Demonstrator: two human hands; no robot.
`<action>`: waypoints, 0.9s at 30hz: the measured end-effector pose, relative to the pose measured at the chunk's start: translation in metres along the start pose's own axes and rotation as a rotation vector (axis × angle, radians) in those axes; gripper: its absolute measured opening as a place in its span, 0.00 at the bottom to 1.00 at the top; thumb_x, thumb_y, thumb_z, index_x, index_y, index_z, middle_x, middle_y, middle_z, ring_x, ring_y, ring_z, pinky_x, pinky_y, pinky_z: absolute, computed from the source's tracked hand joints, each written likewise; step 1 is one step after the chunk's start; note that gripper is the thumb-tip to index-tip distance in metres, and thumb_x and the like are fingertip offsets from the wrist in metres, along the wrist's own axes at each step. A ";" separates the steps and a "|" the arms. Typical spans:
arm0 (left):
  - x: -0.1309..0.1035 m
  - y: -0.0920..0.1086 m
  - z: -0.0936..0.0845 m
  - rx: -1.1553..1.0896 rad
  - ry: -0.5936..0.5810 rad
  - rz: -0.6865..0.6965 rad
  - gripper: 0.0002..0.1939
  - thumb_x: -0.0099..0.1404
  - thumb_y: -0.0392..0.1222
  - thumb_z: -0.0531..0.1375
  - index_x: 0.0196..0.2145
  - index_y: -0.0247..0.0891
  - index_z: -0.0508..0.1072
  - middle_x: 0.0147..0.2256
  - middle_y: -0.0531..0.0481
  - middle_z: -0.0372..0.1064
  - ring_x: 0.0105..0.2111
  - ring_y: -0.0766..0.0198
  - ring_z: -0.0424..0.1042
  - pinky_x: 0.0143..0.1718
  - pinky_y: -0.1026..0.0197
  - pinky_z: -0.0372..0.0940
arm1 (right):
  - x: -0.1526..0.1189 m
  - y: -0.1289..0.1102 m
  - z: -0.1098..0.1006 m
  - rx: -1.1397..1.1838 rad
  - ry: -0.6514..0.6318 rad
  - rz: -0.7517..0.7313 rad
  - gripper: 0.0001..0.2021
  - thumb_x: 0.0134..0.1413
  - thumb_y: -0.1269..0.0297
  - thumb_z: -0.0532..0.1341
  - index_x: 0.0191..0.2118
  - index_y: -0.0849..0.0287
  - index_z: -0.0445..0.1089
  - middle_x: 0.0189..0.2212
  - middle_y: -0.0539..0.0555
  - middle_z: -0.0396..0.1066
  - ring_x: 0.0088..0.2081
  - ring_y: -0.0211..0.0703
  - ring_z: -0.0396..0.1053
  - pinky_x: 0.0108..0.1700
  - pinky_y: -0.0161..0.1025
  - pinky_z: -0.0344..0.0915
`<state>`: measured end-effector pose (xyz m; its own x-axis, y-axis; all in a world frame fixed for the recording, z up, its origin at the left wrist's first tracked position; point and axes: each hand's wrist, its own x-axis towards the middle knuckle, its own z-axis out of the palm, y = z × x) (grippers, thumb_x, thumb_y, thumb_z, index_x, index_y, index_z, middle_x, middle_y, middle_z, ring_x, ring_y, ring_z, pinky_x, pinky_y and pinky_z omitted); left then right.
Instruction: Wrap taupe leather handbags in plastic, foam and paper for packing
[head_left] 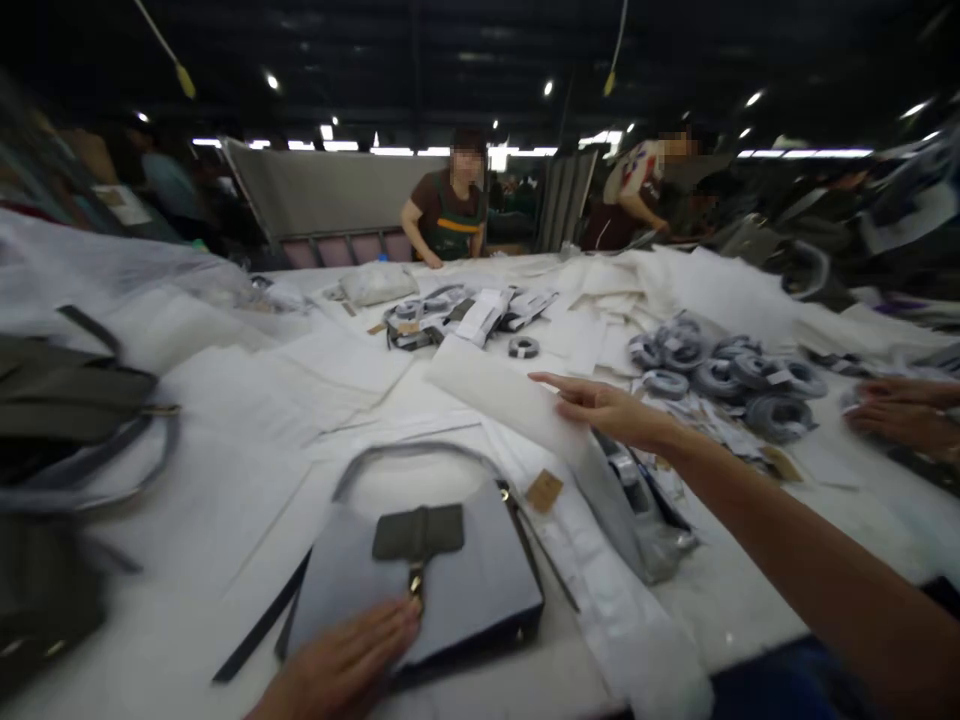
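Note:
A handbag lies on the white table, its front covered by a pale grey sheet, with a dark olive flap tab, a gold clasp and a wrapped handle arching behind it. My left hand rests on the bag's lower front, fingers stretched out beside the clasp. Farther right, my right hand holds a translucent white foam sheet, its index finger extended over it. Under that sheet is a clear plastic bundle. A small brown tag lies right of the handbag.
Dark olive bags stand at the left. Grey wrapped coils and a strap pile lie farther back. White sheets spread across the left. Another person's hands are at the right edge; a person leans at the far side.

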<state>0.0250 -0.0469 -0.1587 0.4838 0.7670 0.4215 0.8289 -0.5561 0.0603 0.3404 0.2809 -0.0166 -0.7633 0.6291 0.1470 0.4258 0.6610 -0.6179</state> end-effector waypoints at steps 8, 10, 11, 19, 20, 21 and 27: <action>-0.006 -0.005 -0.010 -0.268 -0.105 0.013 0.26 0.72 0.33 0.53 0.65 0.36 0.58 0.60 0.42 0.66 0.60 0.60 0.65 0.60 0.57 0.64 | -0.026 -0.100 0.132 -0.323 -0.408 -0.204 0.26 0.62 0.74 0.52 0.63 0.46 0.65 0.59 0.59 0.67 0.56 0.55 0.67 0.59 0.55 0.59; -0.005 -0.002 -0.012 -0.281 -0.128 0.005 0.26 0.71 0.33 0.53 0.65 0.36 0.58 0.59 0.42 0.66 0.59 0.58 0.66 0.59 0.57 0.64 | -0.032 -0.105 0.143 -0.394 -0.373 -0.249 0.22 0.64 0.69 0.54 0.62 0.48 0.67 0.61 0.61 0.65 0.60 0.58 0.64 0.63 0.62 0.52; -0.005 -0.001 -0.014 -0.289 -0.136 -0.007 0.26 0.70 0.33 0.54 0.64 0.37 0.59 0.59 0.42 0.67 0.58 0.59 0.68 0.59 0.58 0.65 | -0.034 -0.107 0.146 -0.388 -0.371 -0.258 0.21 0.65 0.63 0.56 0.62 0.49 0.66 0.61 0.62 0.65 0.60 0.59 0.63 0.63 0.64 0.50; 0.006 0.000 -0.026 -0.306 -0.155 0.047 0.23 0.69 0.35 0.55 0.61 0.32 0.62 0.59 0.42 0.67 0.61 0.59 0.63 0.64 0.61 0.57 | -0.031 -0.124 0.137 -0.264 -0.352 -0.187 0.25 0.63 0.47 0.56 0.64 0.43 0.63 0.63 0.61 0.63 0.62 0.64 0.61 0.60 0.64 0.59; 0.005 -0.001 -0.026 -0.300 -0.155 0.052 0.24 0.69 0.35 0.55 0.62 0.31 0.60 0.61 0.41 0.64 0.63 0.58 0.60 0.65 0.59 0.55 | -0.029 -0.127 0.133 -0.243 -0.295 -0.180 0.25 0.64 0.46 0.54 0.64 0.43 0.63 0.64 0.60 0.61 0.63 0.63 0.60 0.61 0.63 0.58; 0.005 -0.001 -0.025 -0.301 -0.154 0.050 0.25 0.69 0.35 0.55 0.62 0.31 0.60 0.62 0.40 0.62 0.64 0.58 0.58 0.66 0.58 0.54 | -0.028 -0.131 0.130 -0.221 -0.234 -0.179 0.25 0.65 0.46 0.53 0.65 0.44 0.62 0.65 0.59 0.60 0.64 0.61 0.59 0.62 0.62 0.57; -0.003 -0.003 -0.016 -0.314 -0.154 0.023 0.24 0.72 0.34 0.52 0.64 0.33 0.59 0.64 0.42 0.60 0.66 0.60 0.54 0.66 0.56 0.55 | -0.037 -0.148 0.136 -0.188 -0.135 -0.257 0.24 0.68 0.51 0.52 0.66 0.47 0.60 0.67 0.57 0.56 0.65 0.55 0.56 0.64 0.56 0.56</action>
<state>0.0165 -0.0522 -0.1451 0.5581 0.7788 0.2862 0.7021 -0.6271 0.3374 0.2393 0.1042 -0.0353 -0.9093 0.3809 0.1677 0.2840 0.8625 -0.4189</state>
